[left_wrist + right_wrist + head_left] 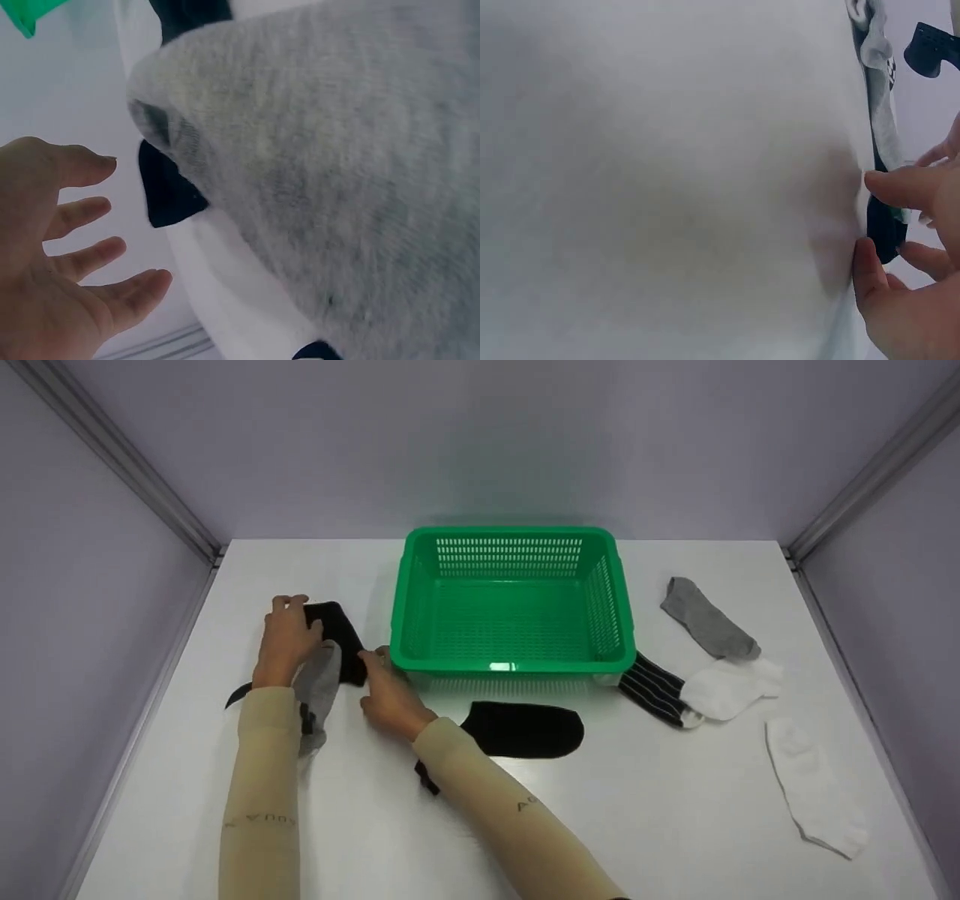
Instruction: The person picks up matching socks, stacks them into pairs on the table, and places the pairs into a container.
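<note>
1. Black sock [343, 630]: we have it on the surface [360, 825], left of the green basket [514, 666], beside a grey sock [319, 682].
2. Our left grip [285, 641]: fingers spread, at its left side.
3. Our right grip [391, 701]: fingers apart, at its right edge.

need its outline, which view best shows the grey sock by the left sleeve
The head view: it shows most of the grey sock from above. The left wrist view has it very close, cut off by the frame; the right wrist view only a thin edge-on strip.
</note>
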A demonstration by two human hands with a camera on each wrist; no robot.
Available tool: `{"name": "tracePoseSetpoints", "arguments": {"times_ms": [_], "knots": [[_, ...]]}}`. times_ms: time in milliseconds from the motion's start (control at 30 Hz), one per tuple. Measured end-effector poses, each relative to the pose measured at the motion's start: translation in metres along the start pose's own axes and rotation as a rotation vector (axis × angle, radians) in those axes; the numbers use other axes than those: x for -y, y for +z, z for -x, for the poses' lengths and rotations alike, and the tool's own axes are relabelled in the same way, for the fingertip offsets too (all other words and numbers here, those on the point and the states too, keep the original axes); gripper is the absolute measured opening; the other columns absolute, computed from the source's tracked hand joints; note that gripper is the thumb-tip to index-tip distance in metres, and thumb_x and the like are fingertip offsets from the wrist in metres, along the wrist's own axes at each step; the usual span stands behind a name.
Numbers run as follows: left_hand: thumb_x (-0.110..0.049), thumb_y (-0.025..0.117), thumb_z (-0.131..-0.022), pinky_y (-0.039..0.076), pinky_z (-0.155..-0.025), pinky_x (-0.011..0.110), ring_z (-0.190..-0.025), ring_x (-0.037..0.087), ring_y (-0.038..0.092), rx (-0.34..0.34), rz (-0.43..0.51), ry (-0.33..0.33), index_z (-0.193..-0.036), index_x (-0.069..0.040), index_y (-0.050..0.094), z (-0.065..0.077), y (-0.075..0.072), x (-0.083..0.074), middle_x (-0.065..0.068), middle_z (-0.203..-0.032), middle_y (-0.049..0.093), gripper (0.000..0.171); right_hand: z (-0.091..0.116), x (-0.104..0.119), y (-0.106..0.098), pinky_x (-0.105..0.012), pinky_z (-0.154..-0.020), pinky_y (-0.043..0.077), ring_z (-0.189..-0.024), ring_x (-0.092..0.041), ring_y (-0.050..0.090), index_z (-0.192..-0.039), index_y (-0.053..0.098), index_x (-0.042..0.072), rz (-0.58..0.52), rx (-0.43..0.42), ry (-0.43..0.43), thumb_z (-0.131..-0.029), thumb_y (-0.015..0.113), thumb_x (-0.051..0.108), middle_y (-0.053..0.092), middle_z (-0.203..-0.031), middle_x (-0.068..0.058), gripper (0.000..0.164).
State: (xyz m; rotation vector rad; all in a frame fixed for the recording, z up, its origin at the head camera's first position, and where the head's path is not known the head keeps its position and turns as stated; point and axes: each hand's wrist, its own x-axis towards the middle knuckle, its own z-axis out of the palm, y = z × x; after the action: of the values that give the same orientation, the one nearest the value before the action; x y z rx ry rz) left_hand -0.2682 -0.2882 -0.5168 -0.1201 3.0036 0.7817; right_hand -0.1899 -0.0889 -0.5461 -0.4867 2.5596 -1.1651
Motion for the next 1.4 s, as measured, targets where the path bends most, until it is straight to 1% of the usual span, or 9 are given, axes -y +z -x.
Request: {"name": "tracePoseSetpoints", "arguments": {"times_ms": [100, 233, 433, 567, 700, 967, 1100, 1233, 1400], "knots": [[-0.012, 0.050, -0.104, 0.036, -0.120, 0.066, -0.146, 0.061, 0.035, 0.045, 0.006, -0.007, -0.161, 0.007, 0.030, -0.010, 0.003, 0.003, 0.036, -0.165, 0.024, 0.063, -0.001, -0.004, -0.002, -0.032, -0.120, 0.044, -0.148, -0.022, 0.047, -0.163, 0.035, 0.015, -0.054, 0.001, 0.030, -0.104, 0.062, 0.009, 0.033, -0.167, -0.016, 0.065], [-0.010, 0.050, -0.102, 0.028, -0.125, 0.067, -0.150, 0.060, 0.028, 0.105, 0.003, -0.006, -0.165, 0.001, 0.022, -0.018, 0.003, 0.005, 0.032, -0.170, 0.019, 0.069, -0.001, -0.005, -0.003, -0.032, -0.122, 0.041, -0.150, -0.022, 0.046, -0.159, 0.044, 0.016, -0.049, 0.012, 0.039, -0.107, 0.060, 0.021, 0.035, -0.167, -0.014, 0.054], [-0.018, 0.050, -0.103, 0.032, -0.120, 0.070, -0.145, 0.064, 0.030, 0.186, -0.049, -0.028, -0.157, 0.006, 0.039, -0.020, 0.008, 0.008, 0.036, -0.161, 0.033, 0.060, 0.001, -0.004, -0.006, -0.030, -0.118, 0.043, -0.144, -0.019, 0.050, -0.143, 0.059, 0.011, -0.032, 0.024, 0.059, -0.105, 0.066, 0.022, 0.045, -0.157, -0.008, 0.040], [-0.017, 0.053, -0.104, 0.035, -0.119, 0.067, -0.140, 0.061, 0.038, 0.167, -0.007, -0.033, -0.147, 0.011, 0.048, -0.017, 0.011, 0.012, 0.038, -0.149, 0.045, 0.052, 0.002, -0.004, -0.005, -0.029, -0.110, 0.049, -0.132, -0.018, 0.058, -0.137, 0.060, 0.010, -0.044, 0.028, 0.051, -0.102, 0.070, 0.022, 0.057, -0.143, -0.007, 0.039], [-0.017, 0.053, -0.105, 0.039, -0.120, 0.061, -0.140, 0.053, 0.047, 0.205, 0.055, -0.062, -0.145, 0.012, 0.049, -0.014, 0.011, 0.013, 0.036, -0.148, 0.051, 0.049, 0.001, -0.007, -0.005, -0.028, -0.100, 0.052, -0.119, -0.015, 0.063, -0.127, 0.062, 0.009, -0.041, 0.003, 0.033, -0.105, 0.066, 0.019, 0.066, -0.126, -0.006, 0.025], [-0.023, 0.056, -0.106, 0.043, -0.116, 0.060, -0.137, 0.050, 0.050, 0.314, 0.090, -0.064, -0.144, 0.012, 0.049, -0.007, 0.005, 0.018, 0.036, -0.148, 0.051, 0.052, 0.000, -0.014, -0.006, -0.023, -0.077, 0.045, -0.093, -0.013, 0.055, -0.115, 0.052, 0.009, -0.117, -0.055, -0.005, -0.107, 0.055, 0.011, 0.057, -0.100, -0.001, 0.008], [-0.025, 0.059, -0.105, 0.042, -0.116, 0.058, -0.135, 0.046, 0.051, 0.295, 0.229, -0.062, -0.141, 0.010, 0.050, -0.003, 0.005, 0.023, 0.033, -0.145, 0.053, 0.051, -0.003, -0.013, -0.003, -0.023, -0.080, 0.043, -0.095, -0.013, 0.051, -0.109, 0.051, 0.010, -0.245, -0.133, 0.011, -0.102, 0.056, 0.007, 0.051, -0.099, 0.000, 0.009], [-0.023, 0.061, -0.105, 0.045, -0.108, 0.044, -0.129, 0.036, 0.054, 0.252, 0.393, -0.091, -0.142, 0.006, 0.049, 0.002, 0.004, 0.025, 0.028, -0.144, 0.054, 0.049, -0.007, -0.008, 0.002, -0.024, -0.087, 0.045, -0.098, -0.012, 0.053, -0.104, 0.057, 0.007, -0.379, -0.242, 0.053, -0.098, 0.058, 0.001, 0.057, -0.105, -0.005, 0.009], [-0.022, 0.063, -0.104, 0.049, -0.097, 0.030, -0.126, 0.032, 0.059, 0.186, 0.470, -0.090, -0.153, 0.001, 0.045, 0.007, -0.004, 0.021, 0.026, -0.148, 0.054, 0.056, -0.007, 0.002, 0.006, -0.026, -0.090, 0.050, -0.101, -0.013, 0.059, -0.110, 0.063, 0.009, -0.493, -0.278, 0.098, -0.100, 0.060, 0.007, 0.065, -0.112, -0.007, 0.011]]}}
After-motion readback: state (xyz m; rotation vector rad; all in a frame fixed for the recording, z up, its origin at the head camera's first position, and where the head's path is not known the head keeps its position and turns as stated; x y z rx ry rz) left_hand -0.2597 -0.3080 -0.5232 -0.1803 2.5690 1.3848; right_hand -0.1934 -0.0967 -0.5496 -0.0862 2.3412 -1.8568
